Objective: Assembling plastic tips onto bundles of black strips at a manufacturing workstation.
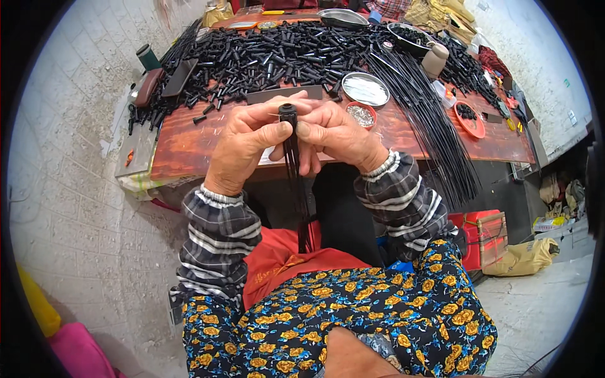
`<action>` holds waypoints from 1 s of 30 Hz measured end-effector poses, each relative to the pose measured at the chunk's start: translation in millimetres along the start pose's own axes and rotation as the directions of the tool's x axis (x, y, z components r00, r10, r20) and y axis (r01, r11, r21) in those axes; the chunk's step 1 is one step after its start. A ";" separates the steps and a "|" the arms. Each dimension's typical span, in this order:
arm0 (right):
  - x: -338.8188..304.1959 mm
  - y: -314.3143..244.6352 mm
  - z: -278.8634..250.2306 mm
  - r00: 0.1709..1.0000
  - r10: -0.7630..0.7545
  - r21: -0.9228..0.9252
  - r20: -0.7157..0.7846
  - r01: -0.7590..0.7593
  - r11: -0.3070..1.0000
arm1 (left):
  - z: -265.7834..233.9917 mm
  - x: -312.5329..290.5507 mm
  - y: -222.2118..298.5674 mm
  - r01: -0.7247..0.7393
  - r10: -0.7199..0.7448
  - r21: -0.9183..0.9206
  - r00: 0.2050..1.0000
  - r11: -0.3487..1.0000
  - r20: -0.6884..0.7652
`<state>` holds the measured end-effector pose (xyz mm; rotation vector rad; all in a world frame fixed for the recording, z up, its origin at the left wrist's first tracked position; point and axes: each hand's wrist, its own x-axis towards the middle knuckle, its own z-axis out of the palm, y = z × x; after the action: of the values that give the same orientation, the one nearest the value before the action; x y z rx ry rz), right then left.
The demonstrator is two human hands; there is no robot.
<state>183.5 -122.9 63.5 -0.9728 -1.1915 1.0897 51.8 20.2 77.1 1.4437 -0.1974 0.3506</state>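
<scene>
Both hands pinch black capped rod bundle.

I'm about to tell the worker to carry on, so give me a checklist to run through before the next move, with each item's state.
1. Left hand grips the black cap: ok, thumb and fingers close around it.
2. Right hand steadies the cap from the other side: ok.
3. Rod bundle hangs from the cap toward the lap: ok.
4. Rods fully seated in the cap: cannot tell, fingers hide the joint.
5. More caps within reach: ok, a pile of black tubes covers the table.
6. Spare rods at hand: ok, they lie across the table's right side.
</scene>
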 end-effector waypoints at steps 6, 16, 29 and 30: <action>-3.4 -4.2 29.8 0.995 0.090 -0.318 -0.049 -0.100 0.943 | 21.4 -4.8 24.1 -0.159 0.133 -0.091 0.962 0.983 -0.237; 17.5 3.1 10.9 0.979 0.106 -0.385 0.174 -0.031 0.922 | 15.7 -10.4 21.2 -0.258 0.279 -0.209 0.957 0.943 0.075; -16.1 -8.5 18.5 0.959 -0.261 -0.784 -0.106 0.082 0.616 | 24.9 -42.7 -71.1 -0.210 0.109 -0.290 0.938 0.934 -0.329; -16.4 -8.3 20.5 0.952 -0.285 -0.814 -0.109 0.079 0.575 | 29.7 -42.7 -72.4 -0.215 0.100 -0.296 0.928 0.930 -0.359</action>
<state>163.5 -140.4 70.7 -1.5725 -1.5819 0.1817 39.7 -20.5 -1.3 1.0162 -0.0882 0.6627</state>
